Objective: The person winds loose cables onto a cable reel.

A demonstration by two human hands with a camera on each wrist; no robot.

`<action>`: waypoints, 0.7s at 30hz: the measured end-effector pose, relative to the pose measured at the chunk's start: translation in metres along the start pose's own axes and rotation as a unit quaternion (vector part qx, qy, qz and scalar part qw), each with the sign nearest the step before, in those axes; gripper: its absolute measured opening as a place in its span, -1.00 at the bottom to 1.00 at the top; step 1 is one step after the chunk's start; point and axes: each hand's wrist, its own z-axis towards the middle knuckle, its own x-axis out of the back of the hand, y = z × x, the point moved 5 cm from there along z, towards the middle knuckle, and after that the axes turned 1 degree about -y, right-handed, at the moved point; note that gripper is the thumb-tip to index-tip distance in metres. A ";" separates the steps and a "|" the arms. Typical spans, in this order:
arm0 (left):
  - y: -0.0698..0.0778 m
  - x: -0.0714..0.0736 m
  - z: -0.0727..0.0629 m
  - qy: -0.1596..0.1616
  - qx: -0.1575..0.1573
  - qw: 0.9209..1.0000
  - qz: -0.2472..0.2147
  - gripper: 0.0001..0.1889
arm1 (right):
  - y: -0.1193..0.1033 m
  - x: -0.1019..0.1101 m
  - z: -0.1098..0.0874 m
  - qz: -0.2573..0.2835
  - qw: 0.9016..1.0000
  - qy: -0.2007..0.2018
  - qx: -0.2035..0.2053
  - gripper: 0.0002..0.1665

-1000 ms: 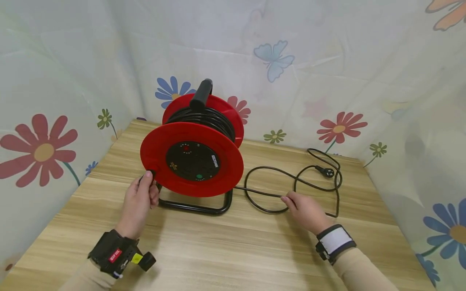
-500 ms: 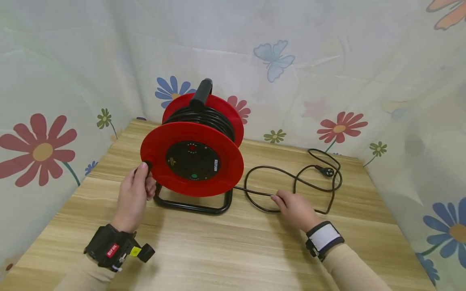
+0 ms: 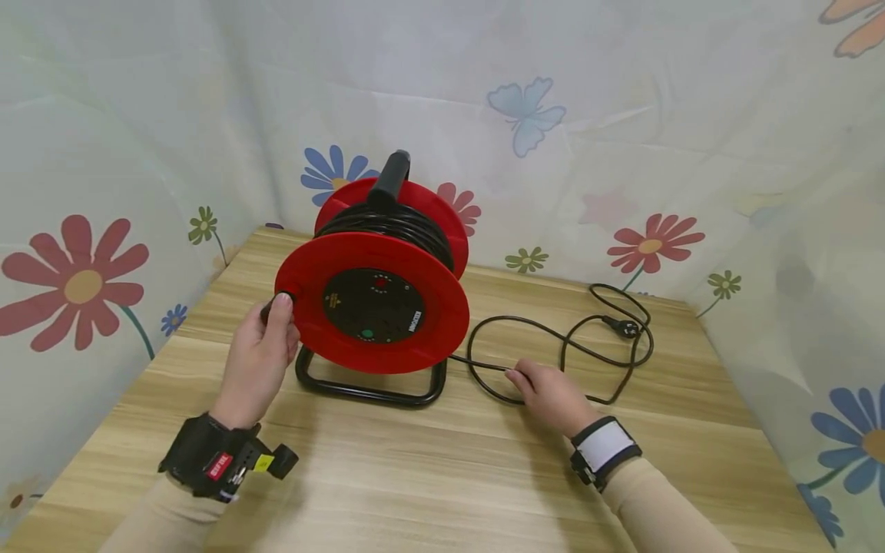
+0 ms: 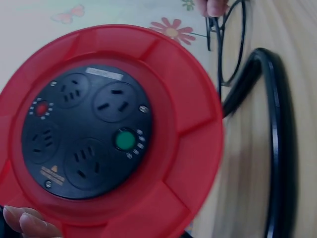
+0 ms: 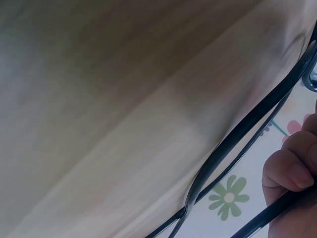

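Note:
A red cable reel with a black socket panel stands on the table, black cable wound on its drum. At the reel's left edge, my left hand grips the black crank knob, fingers curled round it. The left wrist view shows the socket panel close up, with a green button and a red light. To the reel's right, my right hand pinches the loose black cable between thumb and fingers. The right wrist view shows those curled fingers on the cable.
The reel's black tube stand rests on the wooden table; a carry handle rises on top. Loose cable loops lie at right, ending in a black plug. A flower-printed curtain encloses the back and sides.
The reel face has turned clockwise, and my left hand has risen with the crank knob. My right hand has moved left towards the reel with the cable, whose near loop has drawn in.

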 end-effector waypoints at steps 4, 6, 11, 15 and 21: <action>0.009 -0.001 0.003 -0.004 -0.009 1.000 0.013 -0.58 | -0.004 -0.003 0.003 0.001 1.000 0.001 0.005 -0.66; 0.013 -0.003 0.003 -0.006 -0.011 1.000 0.015 -0.60 | -0.005 -0.005 0.005 0.000 1.000 0.000 0.007 -0.67; 0.023 -0.006 0.006 -0.002 -0.020 0.999 0.027 -0.60 | -0.007 -0.009 0.007 -0.001 1.000 0.000 0.012 -0.71; 0.030 -0.010 0.009 0.006 -0.025 0.998 0.053 -0.56 | -0.010 -0.012 0.010 0.003 1.000 -0.003 0.016 -0.66; 0.043 -0.014 0.012 0.005 -0.041 0.996 0.085 -0.55 | -0.016 -0.018 0.015 0.004 1.000 -0.015 0.012 -0.59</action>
